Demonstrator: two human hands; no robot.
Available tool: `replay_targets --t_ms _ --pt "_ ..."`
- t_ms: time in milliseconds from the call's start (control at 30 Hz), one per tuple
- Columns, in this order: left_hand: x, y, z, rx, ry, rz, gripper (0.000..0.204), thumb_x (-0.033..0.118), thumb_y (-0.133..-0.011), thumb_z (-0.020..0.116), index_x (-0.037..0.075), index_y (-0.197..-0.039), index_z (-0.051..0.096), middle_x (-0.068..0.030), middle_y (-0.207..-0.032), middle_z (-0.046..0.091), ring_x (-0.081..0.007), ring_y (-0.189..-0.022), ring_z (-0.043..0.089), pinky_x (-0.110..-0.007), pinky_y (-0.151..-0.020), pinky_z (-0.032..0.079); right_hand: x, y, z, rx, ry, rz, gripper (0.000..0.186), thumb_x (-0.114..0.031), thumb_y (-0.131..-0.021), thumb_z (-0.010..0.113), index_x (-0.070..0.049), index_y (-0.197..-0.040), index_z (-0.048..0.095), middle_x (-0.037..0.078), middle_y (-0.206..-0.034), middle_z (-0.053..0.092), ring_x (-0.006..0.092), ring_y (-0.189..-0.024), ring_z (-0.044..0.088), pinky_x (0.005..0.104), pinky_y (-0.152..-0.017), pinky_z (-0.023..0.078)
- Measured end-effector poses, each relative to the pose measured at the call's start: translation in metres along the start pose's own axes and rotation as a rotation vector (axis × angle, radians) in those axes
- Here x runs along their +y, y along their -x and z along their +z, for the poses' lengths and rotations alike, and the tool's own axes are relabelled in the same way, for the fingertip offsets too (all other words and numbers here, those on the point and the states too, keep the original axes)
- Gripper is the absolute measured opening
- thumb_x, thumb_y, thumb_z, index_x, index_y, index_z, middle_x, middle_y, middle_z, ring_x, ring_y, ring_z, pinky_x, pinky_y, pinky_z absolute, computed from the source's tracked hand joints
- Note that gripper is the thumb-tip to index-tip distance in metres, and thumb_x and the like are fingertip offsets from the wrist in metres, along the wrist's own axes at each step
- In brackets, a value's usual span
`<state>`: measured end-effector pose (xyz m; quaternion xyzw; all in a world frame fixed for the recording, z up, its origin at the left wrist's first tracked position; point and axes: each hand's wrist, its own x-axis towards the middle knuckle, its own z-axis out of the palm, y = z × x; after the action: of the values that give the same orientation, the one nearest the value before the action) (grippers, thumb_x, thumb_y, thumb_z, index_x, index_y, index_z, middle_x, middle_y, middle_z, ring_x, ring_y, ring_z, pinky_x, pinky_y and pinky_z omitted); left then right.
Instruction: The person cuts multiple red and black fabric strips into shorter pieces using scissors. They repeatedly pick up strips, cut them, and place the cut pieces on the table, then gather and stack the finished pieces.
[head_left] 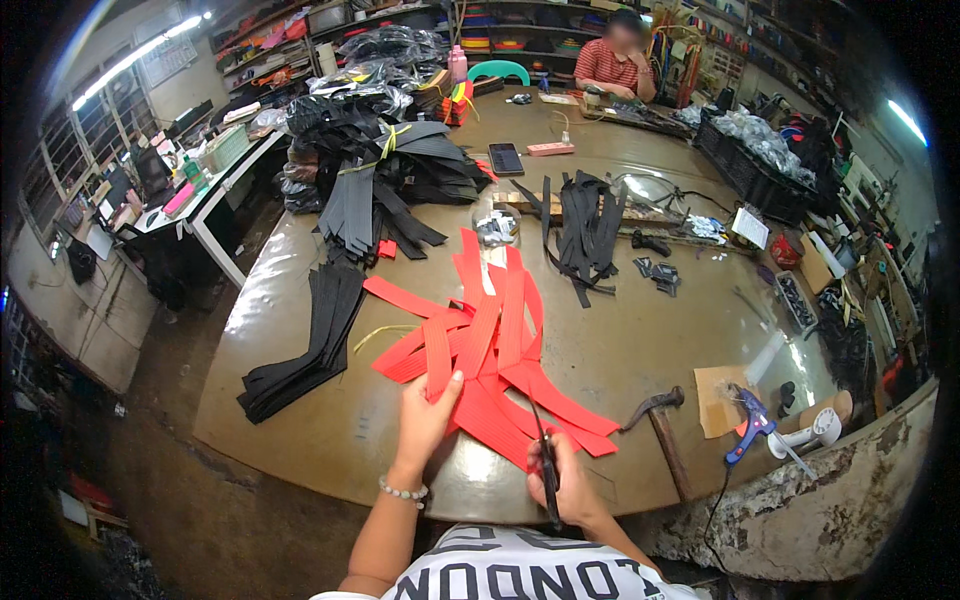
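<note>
A bundle of red webbing straps (485, 335) lies fanned out on the table in front of me. My left hand (424, 425), with a beaded bracelet at its wrist, is closed on the near left straps, its thumb on top. A pair of scissors (549, 470) with black handles is in my right hand (572, 488). Their narrow blades point away from me, over the red straps at the right of the bundle. Whether the blades touch a strap, I cannot tell. A thin yellow tie (378, 332) sticks out at the bundle's left.
Black straps (310, 345) lie at the left, below a grey bundle (355, 200); more black straps (592, 230) lie farther right. A hammer (668, 440) and a blue glue gun (752, 428) are at my right. Beyond are a phone (506, 159) and a seated person (615, 65).
</note>
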<state>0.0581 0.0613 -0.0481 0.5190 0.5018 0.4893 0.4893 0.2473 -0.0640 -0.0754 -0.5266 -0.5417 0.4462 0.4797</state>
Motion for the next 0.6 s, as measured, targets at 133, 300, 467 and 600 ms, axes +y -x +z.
replay_targets --t_ms 133,300,467,600 --pt "-0.016 0.012 0.002 -0.01 0.019 -0.002 0.016 0.015 -0.093 0.063 -0.002 -0.093 0.064 0.0015 -0.084 0.064 -0.0048 -0.074 0.055 -0.022 -0.067 0.046 -0.032 0.005 0.004 -0.076 0.167 0.041 0.052 -0.033 -0.075 0.077 0.0 -0.108 0.053 0.01 -0.086 0.056 0.0215 -0.077 0.056 0.0346 -0.07 0.046" --pt "-0.01 0.018 0.015 -0.087 0.585 -0.149 0.023 0.01 -0.094 0.059 0.0 -0.115 0.056 -0.0075 -0.109 0.064 -0.0139 -0.095 0.062 -0.029 -0.082 0.051 -0.057 -0.004 0.0 0.106 0.49 -0.059 0.052 -0.039 -0.07 0.079 -0.001 -0.097 0.057 0.011 -0.083 0.055 0.0257 -0.071 0.056 0.0348 -0.064 0.047" --pt "0.012 0.032 0.028 -0.096 0.88 -0.251 0.029 0.011 -0.095 0.056 0.002 -0.123 0.052 -0.011 -0.118 0.062 -0.0188 -0.106 0.062 -0.033 -0.091 0.05 -0.058 -0.004 -0.001 0.176 0.666 0.028 0.056 -0.048 -0.07 0.078 -0.002 -0.094 0.057 0.014 -0.09 0.058 0.0342 -0.086 0.06 0.0445 -0.073 0.048" --pt "0.025 0.043 0.041 -0.046 0.846 -0.176 0.031 0.014 -0.095 0.057 0.002 -0.123 0.052 -0.0086 -0.12 0.061 -0.0169 -0.111 0.059 -0.033 -0.094 0.048 -0.057 -0.002 -0.004 0.171 0.714 0.054 0.057 -0.05 -0.07 0.078 -0.002 -0.091 0.056 0.013 -0.087 0.058 0.0339 -0.083 0.06 0.0448 -0.068 0.048"
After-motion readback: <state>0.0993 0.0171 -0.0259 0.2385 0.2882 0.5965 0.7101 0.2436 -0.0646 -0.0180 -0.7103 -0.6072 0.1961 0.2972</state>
